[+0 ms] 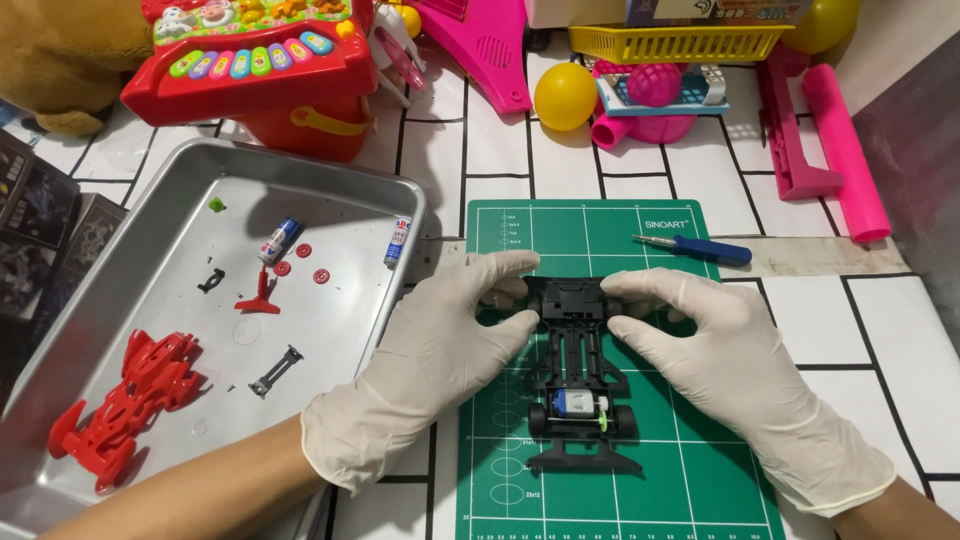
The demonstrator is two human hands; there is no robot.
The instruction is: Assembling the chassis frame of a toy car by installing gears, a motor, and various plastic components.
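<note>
A black toy car chassis (578, 370) with a small silver motor lies on a green cutting mat (690, 470). My left hand (440, 340), in a white glove, grips the chassis's far end from the left. My right hand (715, 350), also gloved, holds the same end from the right. Fingers of both hands close around the front part, hiding its sides.
A metal tray (130, 300) at left holds a red car body (125, 400), two small batteries (280, 240), red discs and small black parts. A blue screwdriver (695, 247) lies at the mat's far edge. Colourful toys, yellow balls and pink pieces crowd the back.
</note>
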